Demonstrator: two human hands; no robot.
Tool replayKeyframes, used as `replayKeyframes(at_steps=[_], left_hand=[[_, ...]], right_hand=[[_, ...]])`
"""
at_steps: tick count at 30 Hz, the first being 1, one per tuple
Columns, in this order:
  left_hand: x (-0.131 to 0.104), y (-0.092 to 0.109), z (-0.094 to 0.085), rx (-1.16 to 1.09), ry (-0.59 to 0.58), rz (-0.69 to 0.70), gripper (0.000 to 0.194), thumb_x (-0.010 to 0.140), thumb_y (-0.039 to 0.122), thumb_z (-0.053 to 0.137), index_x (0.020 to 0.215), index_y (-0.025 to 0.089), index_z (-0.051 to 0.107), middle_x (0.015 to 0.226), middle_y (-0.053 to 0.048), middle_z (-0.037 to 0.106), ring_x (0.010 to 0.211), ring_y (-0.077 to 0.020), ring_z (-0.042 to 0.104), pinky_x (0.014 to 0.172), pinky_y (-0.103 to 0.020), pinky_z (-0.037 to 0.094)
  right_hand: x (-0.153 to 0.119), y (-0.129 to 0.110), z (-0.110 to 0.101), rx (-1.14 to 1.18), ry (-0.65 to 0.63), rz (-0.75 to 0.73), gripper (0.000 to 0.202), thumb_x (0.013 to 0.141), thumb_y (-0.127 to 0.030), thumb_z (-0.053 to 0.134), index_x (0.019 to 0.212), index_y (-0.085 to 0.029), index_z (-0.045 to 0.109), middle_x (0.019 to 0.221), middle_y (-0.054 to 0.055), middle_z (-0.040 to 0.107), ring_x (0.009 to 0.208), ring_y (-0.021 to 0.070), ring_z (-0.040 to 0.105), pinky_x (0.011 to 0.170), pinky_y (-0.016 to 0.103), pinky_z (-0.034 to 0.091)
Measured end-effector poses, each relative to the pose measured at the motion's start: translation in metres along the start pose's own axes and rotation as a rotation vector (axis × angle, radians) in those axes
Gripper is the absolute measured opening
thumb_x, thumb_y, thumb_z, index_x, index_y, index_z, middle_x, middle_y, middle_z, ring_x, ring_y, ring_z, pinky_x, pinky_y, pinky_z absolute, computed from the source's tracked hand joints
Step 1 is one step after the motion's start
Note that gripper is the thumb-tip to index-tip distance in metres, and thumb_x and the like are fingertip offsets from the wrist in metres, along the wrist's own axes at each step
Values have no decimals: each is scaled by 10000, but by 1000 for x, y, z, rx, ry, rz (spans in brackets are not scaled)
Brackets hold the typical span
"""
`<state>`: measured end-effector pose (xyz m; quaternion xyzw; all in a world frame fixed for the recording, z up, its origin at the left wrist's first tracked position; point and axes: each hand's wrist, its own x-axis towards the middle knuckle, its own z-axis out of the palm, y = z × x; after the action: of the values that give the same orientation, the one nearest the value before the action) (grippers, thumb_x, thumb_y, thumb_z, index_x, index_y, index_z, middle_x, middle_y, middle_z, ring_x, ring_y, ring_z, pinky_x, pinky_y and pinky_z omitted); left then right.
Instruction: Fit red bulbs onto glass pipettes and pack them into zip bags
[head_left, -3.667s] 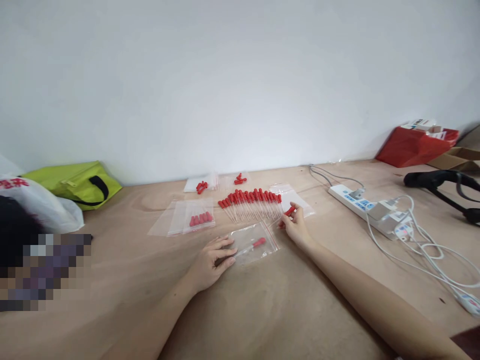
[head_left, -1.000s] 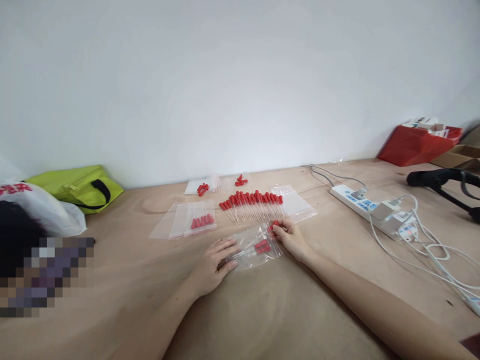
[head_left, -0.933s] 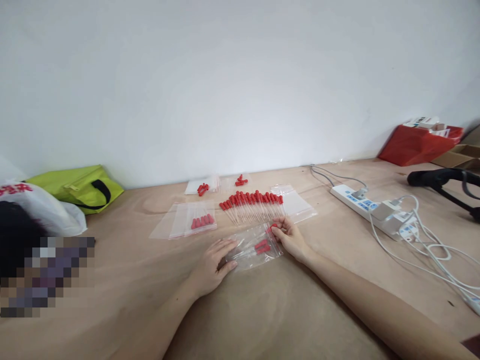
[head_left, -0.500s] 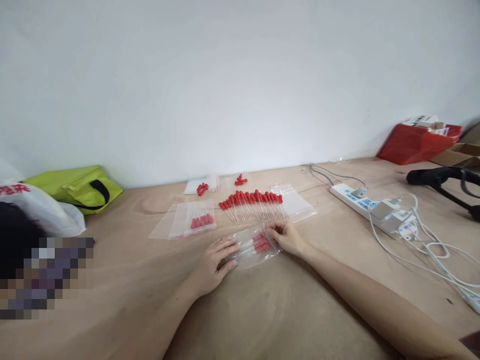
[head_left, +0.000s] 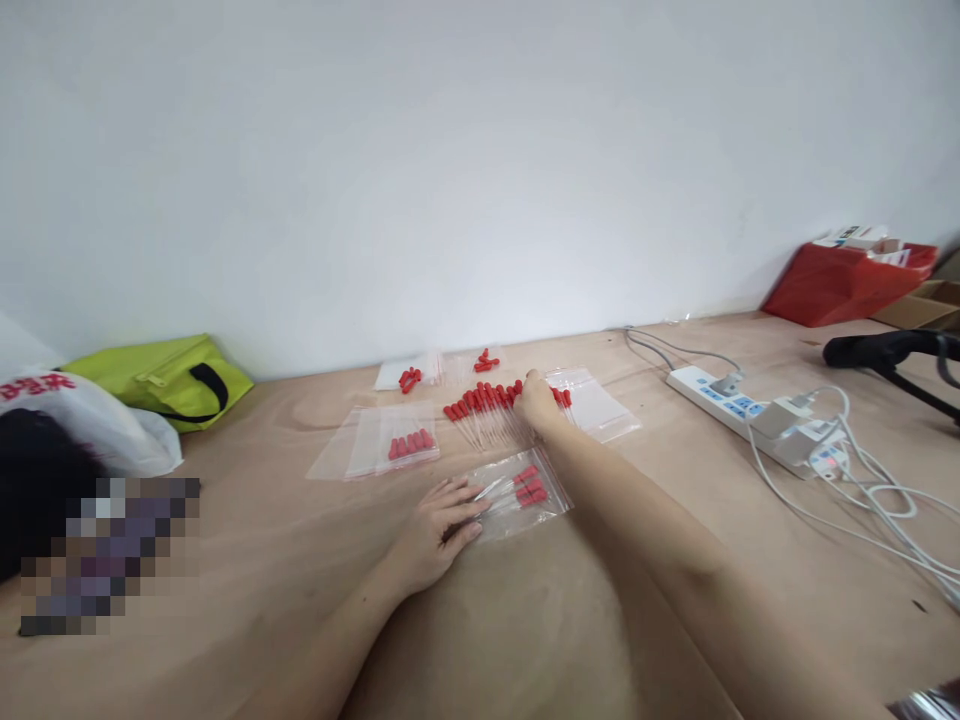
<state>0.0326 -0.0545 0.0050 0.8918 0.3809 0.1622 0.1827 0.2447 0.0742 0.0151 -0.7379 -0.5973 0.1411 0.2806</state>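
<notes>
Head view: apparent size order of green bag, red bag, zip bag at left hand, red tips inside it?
1. Green bag, red bag: too alike to rank.
2. Zip bag at left hand.
3. Red tips, together.

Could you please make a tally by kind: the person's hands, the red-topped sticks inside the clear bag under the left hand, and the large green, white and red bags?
Hands: 2 (left hand, right hand)
Red-topped sticks inside that clear bag: 3
Green bag: 1
White bag: 1
Red bag: 1
Total: 8, the clear bag not counted
</notes>
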Motion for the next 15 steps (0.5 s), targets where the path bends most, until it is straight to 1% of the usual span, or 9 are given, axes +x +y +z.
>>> replayKeyframes(at_steps=[4, 6, 8, 10, 12, 13, 15], left_hand=[[-1, -2, 2, -4, 18, 4, 311, 842, 288, 463, 1130, 249, 571, 1239, -45, 528, 1206, -227, 404, 1009, -475, 304], [-1, -2, 2, -6, 16, -1, 312, 844, 292, 460, 1132, 245, 570, 1238, -46, 528, 1208, -226, 402, 1010, -472, 303], [-1, -1, 1, -7, 5, -8, 314, 847, 293, 456, 1138, 246, 565, 1241, -43, 525, 1213, -225, 397, 1016, -473, 295], [0, 0, 1, -1, -16, -21, 321, 850, 292, 453, 1152, 252, 553, 1250, -37, 518, 1221, -224, 388, 1024, -478, 278], [0, 0, 0, 10, -38, -37, 333, 855, 295, 445, 1174, 258, 532, 1265, -30, 502, 1233, -221, 371, 1030, -485, 259], [0, 1, 0, 17, -47, -43, 339, 858, 298, 440, 1185, 260, 521, 1272, -27, 494, 1239, -219, 363, 1032, -487, 253], [1, 1, 0, 26, -55, -46, 345, 863, 305, 432, 1197, 264, 507, 1279, -22, 485, 1245, -215, 354, 1031, -488, 250]], right_hand=[[-2, -6, -2, 2, -19, 7, 323, 745, -64, 408, 1068, -70, 398, 963, 202, 562, 875, 257, 570, 709, 327, 428], [-3, -6, -8, 14, -10, -1, 403, 739, -64, 404, 1138, -48, 348, 994, 212, 549, 892, 256, 563, 726, 333, 430], [-6, 1, -16, 81, 12, -27, 510, 731, -77, 409, 1219, -35, 266, 952, 185, 563, 852, 239, 568, 728, 329, 435], [-11, 17, -26, 217, 38, -64, 591, 727, -106, 411, 1269, -38, 187, 815, 111, 578, 745, 214, 571, 703, 330, 445], [-22, 42, -33, 373, 60, -81, 604, 734, -148, 394, 1281, -63, 154, 693, 27, 536, 631, 183, 551, 652, 324, 453], [-29, 55, -36, 457, 69, -90, 589, 742, -177, 389, 1277, -90, 160, 688, 3, 512, 596, 163, 539, 617, 309, 456], [-44, 79, -38, 618, 97, -77, 540, 759, -242, 376, 1255, -161, 177, 739, -19, 476, 501, 114, 500, 514, 268, 443]])
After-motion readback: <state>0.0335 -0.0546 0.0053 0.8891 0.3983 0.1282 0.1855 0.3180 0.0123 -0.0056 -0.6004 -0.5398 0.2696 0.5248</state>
